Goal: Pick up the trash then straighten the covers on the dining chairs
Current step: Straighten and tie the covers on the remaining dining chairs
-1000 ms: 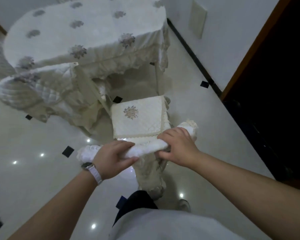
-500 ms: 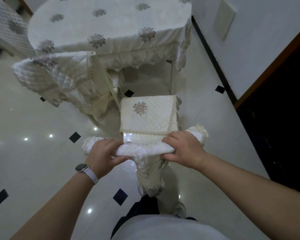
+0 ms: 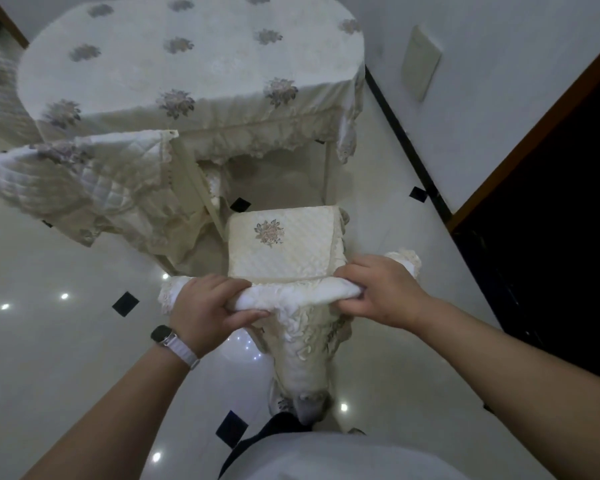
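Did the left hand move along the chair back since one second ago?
Yes. The left hand slid slightly left along the chair cover, away from the middle of the seat cushion.

Cloth-draped oval table (image 3: 194,74); glossy floor (image 3: 49,341); wall plate (image 3: 421,62).

Both bare forearms reached forward and angled inward toward the chair cover (image 3: 302,293). The left grip (image 3: 205,306) curled round the cover's bunched top edge at its left end, thumb on the near side. The right grip (image 3: 381,292) clutched the right end, fingers folded over the top.
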`<state>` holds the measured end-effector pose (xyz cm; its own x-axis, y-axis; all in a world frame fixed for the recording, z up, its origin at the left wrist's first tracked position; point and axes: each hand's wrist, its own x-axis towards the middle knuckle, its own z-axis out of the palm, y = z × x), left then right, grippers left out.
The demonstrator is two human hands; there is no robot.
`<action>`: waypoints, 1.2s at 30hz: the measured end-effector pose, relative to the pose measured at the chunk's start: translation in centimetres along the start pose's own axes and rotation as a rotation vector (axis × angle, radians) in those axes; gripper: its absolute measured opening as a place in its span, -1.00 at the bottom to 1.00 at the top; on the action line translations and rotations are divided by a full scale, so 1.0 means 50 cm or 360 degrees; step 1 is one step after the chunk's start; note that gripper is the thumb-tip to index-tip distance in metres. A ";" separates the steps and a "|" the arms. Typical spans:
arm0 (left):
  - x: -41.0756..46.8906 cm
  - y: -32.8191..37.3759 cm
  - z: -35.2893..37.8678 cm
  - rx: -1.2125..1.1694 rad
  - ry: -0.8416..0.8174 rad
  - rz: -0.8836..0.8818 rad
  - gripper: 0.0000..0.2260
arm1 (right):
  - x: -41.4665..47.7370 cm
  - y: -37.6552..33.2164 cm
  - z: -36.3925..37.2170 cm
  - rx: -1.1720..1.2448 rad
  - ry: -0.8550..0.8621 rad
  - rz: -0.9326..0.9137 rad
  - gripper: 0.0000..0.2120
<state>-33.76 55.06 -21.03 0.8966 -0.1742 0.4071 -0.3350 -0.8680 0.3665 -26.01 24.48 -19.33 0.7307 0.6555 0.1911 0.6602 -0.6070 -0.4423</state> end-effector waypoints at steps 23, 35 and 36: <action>0.285 -0.165 -0.042 -0.0155 0.0202 -0.0055 -0.51 | 0.276 0.048 -0.054 -0.0017 0.0268 0.0225 -0.60; 0.395 -0.197 -0.051 -0.0135 0.0240 -0.0071 -0.47 | 0.388 0.105 -0.086 -0.0073 0.0321 0.0176 -0.59; 0.402 -0.202 -0.051 -0.0118 0.0236 -0.0066 -0.47 | 0.398 0.109 -0.090 -0.0079 0.0329 0.0166 -0.59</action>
<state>-13.10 61.50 -14.40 0.8595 -0.0634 0.5073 -0.3238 -0.8353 0.4443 -7.08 32.17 -14.00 0.8122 0.4850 0.3242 0.5831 -0.6915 -0.4264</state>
